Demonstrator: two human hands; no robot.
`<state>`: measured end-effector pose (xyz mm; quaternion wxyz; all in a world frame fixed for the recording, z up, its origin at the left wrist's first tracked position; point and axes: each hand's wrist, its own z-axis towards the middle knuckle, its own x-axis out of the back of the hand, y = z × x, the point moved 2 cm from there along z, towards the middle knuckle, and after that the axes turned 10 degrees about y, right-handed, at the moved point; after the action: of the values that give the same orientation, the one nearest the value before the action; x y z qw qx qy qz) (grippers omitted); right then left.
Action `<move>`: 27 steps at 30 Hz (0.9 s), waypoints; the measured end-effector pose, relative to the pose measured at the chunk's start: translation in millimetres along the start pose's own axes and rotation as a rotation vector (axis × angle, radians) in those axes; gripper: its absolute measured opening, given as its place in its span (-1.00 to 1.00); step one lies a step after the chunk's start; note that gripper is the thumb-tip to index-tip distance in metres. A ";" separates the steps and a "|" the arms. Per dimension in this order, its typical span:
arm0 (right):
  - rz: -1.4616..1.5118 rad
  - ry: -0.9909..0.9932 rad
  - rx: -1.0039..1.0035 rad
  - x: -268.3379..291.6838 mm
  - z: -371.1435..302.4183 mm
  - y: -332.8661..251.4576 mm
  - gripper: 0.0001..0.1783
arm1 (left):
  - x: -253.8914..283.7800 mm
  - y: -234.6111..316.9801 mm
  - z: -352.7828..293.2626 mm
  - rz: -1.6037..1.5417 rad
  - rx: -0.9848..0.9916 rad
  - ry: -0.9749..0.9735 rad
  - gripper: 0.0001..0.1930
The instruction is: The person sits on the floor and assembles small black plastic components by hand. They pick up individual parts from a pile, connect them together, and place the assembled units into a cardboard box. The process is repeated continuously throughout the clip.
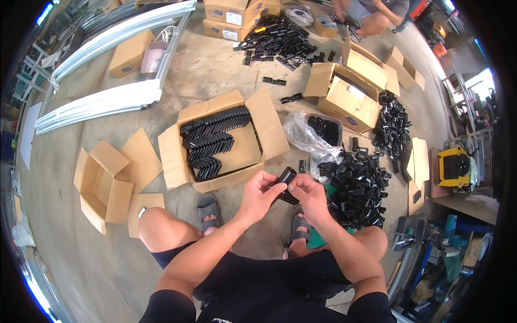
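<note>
- A small black plastic part sits between both hands, just below the middle of the view, above the person's sandalled feet.
- The left hand is curled around the part's lower end, fingers bent, thumb pressing on top.
- The right hand closes on the same part from the other side, fingertips pinching it; how tightly, I cannot tell.
- At 11 o'clock from the hands stands an open cardboard box, with rows of black parts stacked neatly in its left half.
- At 3 o'clock, just beside the right hand, lies a loose pile of black parts on the concrete floor.
- At 1 o'clock a clear plastic bag lies crumpled next to a small tray of black pieces.
- At 9 o'clock, well apart, an empty open box rests on the floor.
- At 12 o'clock, far off, another heap of black parts lies before a second seated person.
</note>
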<state>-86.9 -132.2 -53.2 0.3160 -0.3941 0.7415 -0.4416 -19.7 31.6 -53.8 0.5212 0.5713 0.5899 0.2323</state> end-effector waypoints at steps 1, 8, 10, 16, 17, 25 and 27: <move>0.091 -0.028 -0.130 5.5 3.1 5.5 -0.94 | -2.3 -0.2 0.3 0.053 -0.108 -0.006 -0.80; 0.139 -0.202 0.042 4.7 -0.1 -8.5 -0.61 | -14.6 11.7 2.1 0.122 -0.096 0.158 -0.89; -0.114 -0.190 0.060 -10.5 -1.4 -21.8 -0.59 | -0.4 2.0 10.5 -0.147 -0.076 0.199 -0.84; -0.034 -0.011 0.133 -9.7 0.6 -21.9 -0.68 | -6.7 9.6 11.5 -0.110 -0.094 0.202 -0.87; -0.020 0.003 0.131 -7.2 -1.5 -23.2 -0.68 | -6.9 7.3 12.7 -0.112 -0.078 0.168 -0.86; -0.136 0.394 0.739 61.5 -16.1 -147.3 -0.73 | -7.5 4.5 22.4 0.066 0.095 -0.089 -0.70; -0.027 0.474 0.770 105.7 -45.9 -189.7 -0.73 | -17.8 0.8 18.0 0.109 0.125 -0.107 -0.66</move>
<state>-118.2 -261.7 124.4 0.2553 -0.1452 0.5698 -0.7675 -7.0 9.8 -53.1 0.5018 0.6457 0.5425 0.1922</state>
